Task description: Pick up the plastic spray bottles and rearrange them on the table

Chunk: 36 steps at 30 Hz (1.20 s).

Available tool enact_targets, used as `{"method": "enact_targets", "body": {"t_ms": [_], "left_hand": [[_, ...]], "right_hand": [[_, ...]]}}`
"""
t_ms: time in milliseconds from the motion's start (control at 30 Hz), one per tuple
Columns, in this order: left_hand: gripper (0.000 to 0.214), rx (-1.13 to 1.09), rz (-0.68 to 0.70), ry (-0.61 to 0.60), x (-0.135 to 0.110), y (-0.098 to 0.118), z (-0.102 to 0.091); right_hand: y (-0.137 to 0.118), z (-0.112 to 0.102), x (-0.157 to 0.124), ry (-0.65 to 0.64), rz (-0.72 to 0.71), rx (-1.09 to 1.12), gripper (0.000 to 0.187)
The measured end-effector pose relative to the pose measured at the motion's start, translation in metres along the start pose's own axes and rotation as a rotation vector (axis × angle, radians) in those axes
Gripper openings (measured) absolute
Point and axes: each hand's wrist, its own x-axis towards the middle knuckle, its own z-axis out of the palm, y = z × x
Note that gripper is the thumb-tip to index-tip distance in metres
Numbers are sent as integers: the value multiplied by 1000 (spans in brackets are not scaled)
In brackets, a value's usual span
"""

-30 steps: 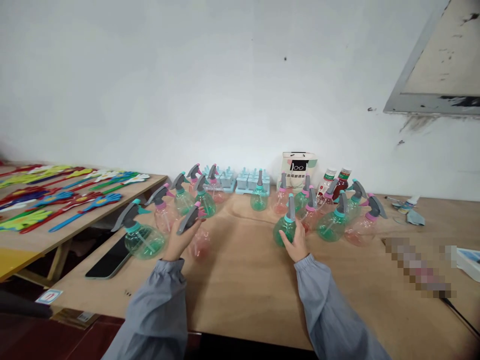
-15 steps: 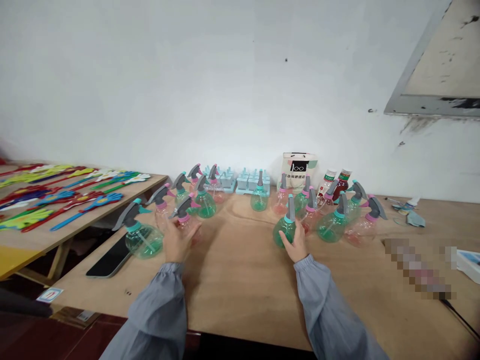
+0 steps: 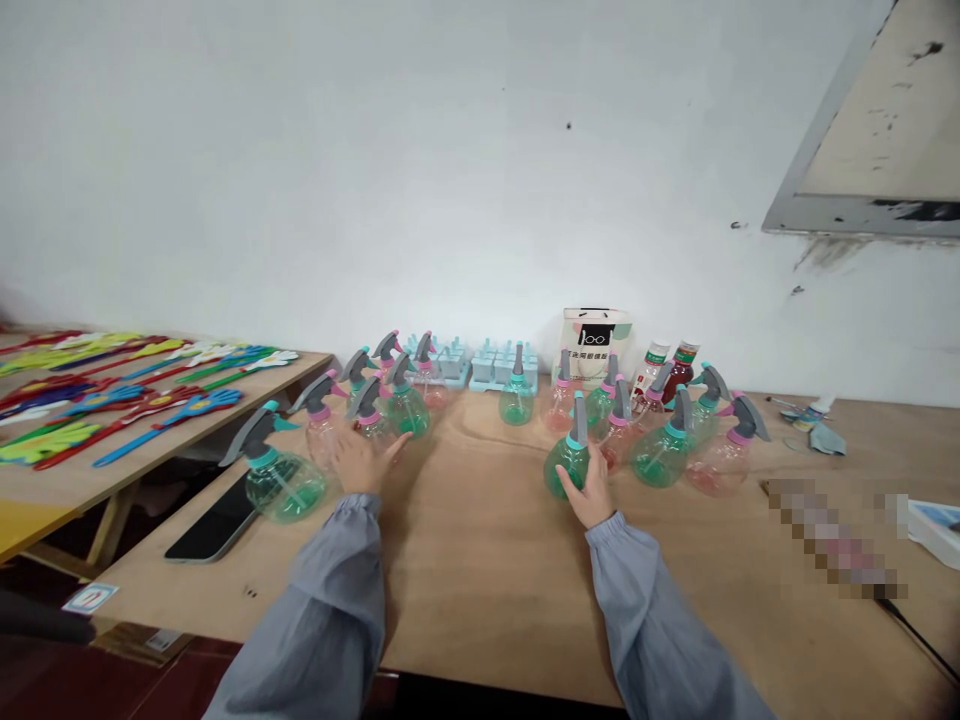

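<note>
In the head view, my right hand (image 3: 591, 492) is wrapped round the right side of a green spray bottle (image 3: 564, 462) with a grey and teal trigger head, upright on the table. My left hand (image 3: 361, 460) has its thumb and fingers spread, just in front of a pink-tinted spray bottle (image 3: 375, 425); it partly hides that bottle, and whether it touches cannot be told. Another pink spray bottle (image 3: 320, 425) stands behind its fingers. Left of it is a clear green spray bottle (image 3: 285, 490). More spray bottles stand behind, in groups left and right.
A lone green spray bottle (image 3: 516, 402) stands mid-back, before light-blue moulds (image 3: 504, 368). A paper bag (image 3: 592, 340) and sauce bottles (image 3: 681, 375) are near the wall. A phone (image 3: 210, 525) lies left on the wooden table (image 3: 480, 580). Colourful hand-shaped clappers (image 3: 165, 405) cover another table.
My left hand has opened out, and the pink spray bottle before it sits slightly farther back. My right hand keeps its hold on the green bottle. The view has shifted slightly.
</note>
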Motion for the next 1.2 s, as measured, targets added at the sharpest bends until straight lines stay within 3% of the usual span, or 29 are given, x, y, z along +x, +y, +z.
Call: {"method": "enact_targets", "body": {"t_ms": [67,167,267,300,367,467,567,667,767,833,900,933,1000,1100,1200], "left_hand": [[59,71,123,158,-6,-8,3],[52,108,513,297,-24,-7,9],[50,-50,897,375,-52,28,15],[50,-143,941,293,-62,47,18],[63,-268,867,-5,-80,88,26],[88,-420,593,-443,-98,140,38],[75,-581,337,-622,-107,166,47],[47,-682,128,-623,-109,172,49],[36,-730,6,-689,-105,169,48],[34,-751,-55,-765,-99,167,46],[30,-792,-109,-810,-91,165,42],[28,-831,-144,-836,-87,165,39],[25,-942,-235,-933,-80,166,35],[30,-1093,-376,-1157,-72,167,29],[36,-1178,-433,-1321,-70,168,27]], "right_hand": [[-1,0,1,18,-23,-9,63],[-9,2,-1,72,-70,-42,65],[-24,6,-8,76,-99,-46,67],[-31,8,-11,57,-100,-38,68],[-43,10,-19,15,-112,-15,69],[-60,10,-32,-14,-178,19,68],[-72,7,-41,-48,-219,59,73],[-80,0,-42,-114,-237,115,84],[-75,-13,-29,-132,-273,170,65],[-63,-22,-11,-10,-196,167,42],[-44,-28,12,223,-37,126,35],[-32,-30,24,333,24,95,38],[-8,-29,45,412,69,22,49],[22,-21,65,400,153,-3,63],[41,-13,71,302,277,34,69]]}}
